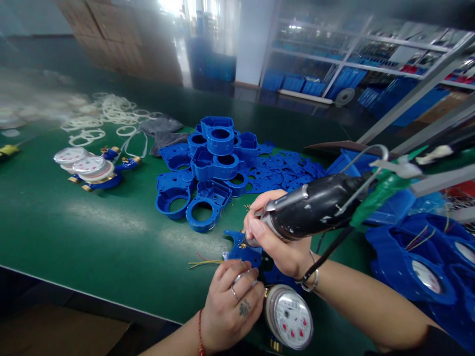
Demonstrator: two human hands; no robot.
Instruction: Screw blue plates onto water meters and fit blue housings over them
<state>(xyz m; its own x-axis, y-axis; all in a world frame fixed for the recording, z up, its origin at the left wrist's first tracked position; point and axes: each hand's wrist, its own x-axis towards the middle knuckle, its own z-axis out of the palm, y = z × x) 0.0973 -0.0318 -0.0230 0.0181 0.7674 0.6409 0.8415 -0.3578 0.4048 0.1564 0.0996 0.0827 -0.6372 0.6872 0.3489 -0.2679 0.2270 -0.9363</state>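
Observation:
My right hand [280,242] is closed around the front of a black electric screwdriver [315,205], which slants down to the left. Its tip meets a flat blue plastic plate [235,242] near a small brass-coloured screw. On the near edge of that plate, my left hand [235,299] has its fingers curled and pressed down, partly hiding it. Thin yellow and red wires [206,263] stick out to the left from beside the plate. Just right of my left hand lies a round water meter [291,316] with a white dial and brass fittings.
Blue plastic housings [218,163] are stacked beyond my hands, with a pile of flat blue plates [285,168] behind. Two water meters [91,165] stand left, near white rings [115,109] and a grey cloth [163,131]. Finished-looking blue housings with dials [415,267] crowd the right side.

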